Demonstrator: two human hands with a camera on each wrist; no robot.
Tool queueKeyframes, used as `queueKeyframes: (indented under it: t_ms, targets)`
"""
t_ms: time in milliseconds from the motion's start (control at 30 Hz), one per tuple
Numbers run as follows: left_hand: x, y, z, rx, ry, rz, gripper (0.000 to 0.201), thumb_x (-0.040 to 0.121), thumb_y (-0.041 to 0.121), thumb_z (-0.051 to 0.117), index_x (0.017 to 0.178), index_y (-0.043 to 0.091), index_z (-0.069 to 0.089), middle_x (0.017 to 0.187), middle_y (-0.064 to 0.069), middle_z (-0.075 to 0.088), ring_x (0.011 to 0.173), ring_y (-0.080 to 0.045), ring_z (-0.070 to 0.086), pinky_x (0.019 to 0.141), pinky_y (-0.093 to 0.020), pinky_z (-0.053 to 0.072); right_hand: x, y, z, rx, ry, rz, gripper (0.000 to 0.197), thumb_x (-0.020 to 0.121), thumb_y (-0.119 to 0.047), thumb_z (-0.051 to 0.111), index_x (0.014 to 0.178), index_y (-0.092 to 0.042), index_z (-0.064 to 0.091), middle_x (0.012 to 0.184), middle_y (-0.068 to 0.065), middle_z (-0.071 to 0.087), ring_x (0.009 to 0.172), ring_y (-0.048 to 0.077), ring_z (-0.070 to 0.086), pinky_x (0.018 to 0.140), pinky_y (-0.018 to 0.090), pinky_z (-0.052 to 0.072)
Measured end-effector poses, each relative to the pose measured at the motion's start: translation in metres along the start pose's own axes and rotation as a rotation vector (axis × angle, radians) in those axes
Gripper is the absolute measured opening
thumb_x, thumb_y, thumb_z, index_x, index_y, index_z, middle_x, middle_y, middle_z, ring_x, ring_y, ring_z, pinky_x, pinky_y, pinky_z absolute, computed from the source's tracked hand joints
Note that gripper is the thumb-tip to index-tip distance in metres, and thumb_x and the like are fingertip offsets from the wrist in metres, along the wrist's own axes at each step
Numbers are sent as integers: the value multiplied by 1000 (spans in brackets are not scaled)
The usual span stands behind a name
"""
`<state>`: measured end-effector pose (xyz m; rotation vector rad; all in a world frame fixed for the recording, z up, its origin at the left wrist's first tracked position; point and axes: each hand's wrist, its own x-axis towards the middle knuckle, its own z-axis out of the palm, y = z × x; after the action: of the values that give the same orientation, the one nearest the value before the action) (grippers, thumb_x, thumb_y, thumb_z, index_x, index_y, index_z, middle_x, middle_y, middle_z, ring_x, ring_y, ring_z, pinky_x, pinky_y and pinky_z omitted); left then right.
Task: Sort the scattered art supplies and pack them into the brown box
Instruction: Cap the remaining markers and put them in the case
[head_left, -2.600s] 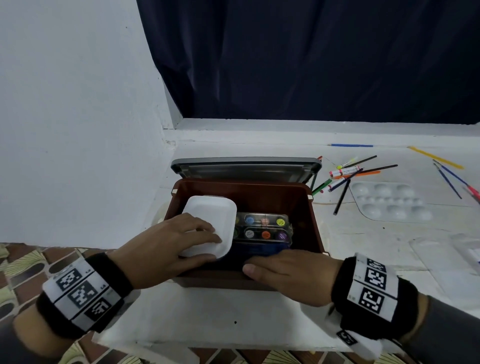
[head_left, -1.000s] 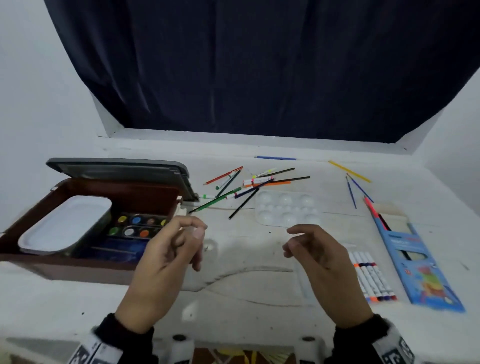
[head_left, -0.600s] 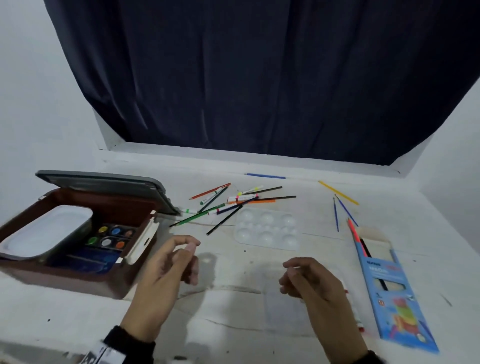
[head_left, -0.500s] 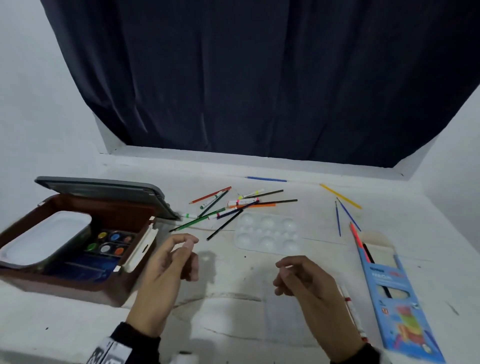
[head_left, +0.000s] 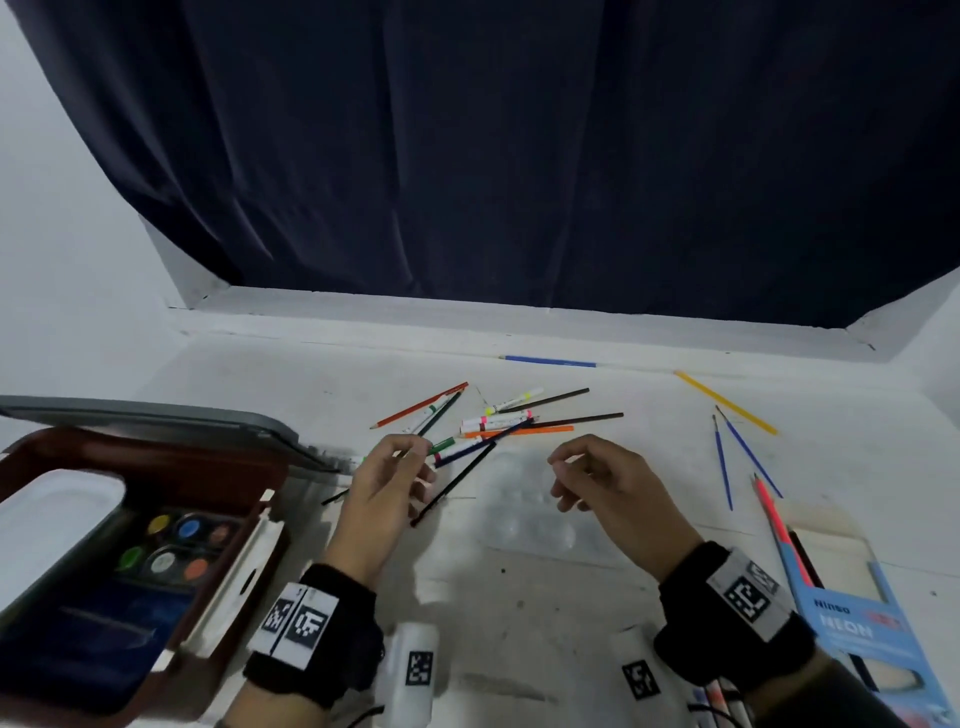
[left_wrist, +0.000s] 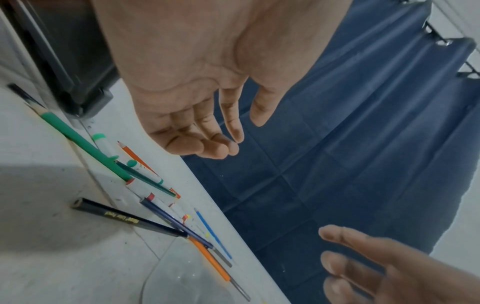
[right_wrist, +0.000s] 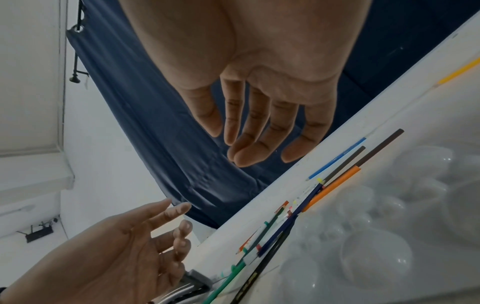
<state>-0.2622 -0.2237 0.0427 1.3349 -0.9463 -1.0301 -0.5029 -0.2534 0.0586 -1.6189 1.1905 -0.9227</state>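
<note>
Brown box (head_left: 156, 467) sits open beside loose pencils (head_left: 498, 426) on the table (head_left: 571, 623). Left hand (head_left: 384, 483) and right hand (head_left: 602, 483) hover relaxed, apparently empty; gathering pencils likely comes next.

Landmark: your clear palette (head_left: 530, 514).
Left of it: pencil pile (head_left: 488, 431), then brown box (head_left: 156, 467) with raised lid (head_left: 156, 421).
Right: paintbrushes (head_left: 727, 457), blue carton (head_left: 857, 618).
Near side: bare table (head_left: 519, 613).
</note>
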Motion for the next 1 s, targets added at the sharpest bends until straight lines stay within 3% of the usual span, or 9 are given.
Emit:
queueKeyframes:
  t_ms: [100,200,267,333,367,467,600,767,1000]
  targets:
    - [24,-9,6,161,-26,24,9,100,15,57,97,14,66,86,-9,64,73,-16,55,64,-24,45,27,6,-2,-42,10,-6,7,94,-17,62,89,-18,66,74,5,70,66,20,67,61,18,46]
    - [46,-17,7,356,-29,79,12,96,12,62,92,19,71,90,-6,71,80,-20,64,74,-30,52,61,13,3,-181,13,-55,9,90,-13,64,85,-20,65,73,1,68,67,16,65,66,21,52]
    - [60,-21,8,490,-18,135,13,96,12,62,92,19,72,91,0,71,83,-15,65,72,-15,49,89,18,7,-311,-9,-114,8,89,-13,64,85,-19,66,76,-5,67,71,10,62,69,18,49]
    - [73,-25,11,652,1,219,13,95,10,62,96,17,73,95,4,68,80,-7,62,70,-4,43,116,24,13,-451,-57,-155,5,89,-15,62,88,-18,66,81,-6,67,76,10,61,73,23,50]
    - [80,-28,12,729,-3,247,14,93,8,63,101,14,73,98,2,67,80,-8,62,74,-4,42,129,26,16,-531,-88,-162,7,90,-17,60,91,-19,66,84,-6,67,79,13,61,75,27,50]
    - [96,-38,16,892,-73,213,23,92,10,64,114,14,71,110,-6,65,98,-21,64,89,-21,46,160,33,24,-786,-204,-160,15,93,-21,51,101,-19,64,97,-2,65,90,18,57,80,33,48]
    - [108,-44,18,1056,-166,145,29,93,17,58,121,22,68,116,-3,63,108,-20,60,95,-26,47,185,41,35,-1075,-350,-157,22,94,-17,44,109,-19,60,108,4,61,101,25,54,85,39,47]
    - [118,-51,19,1115,-180,140,31,92,13,53,116,27,68,113,2,62,109,-18,57,91,-24,46,201,49,37,-1161,-427,-159,29,91,-12,51,118,-23,57,118,1,57,108,24,54,88,39,46]
    - [119,-51,21,1170,-224,163,28,92,13,57,115,23,67,115,2,62,109,-16,55,91,-22,45,208,42,41,-1173,-468,-91,26,87,-9,55,110,-21,58,118,0,55,111,24,53,92,40,40]
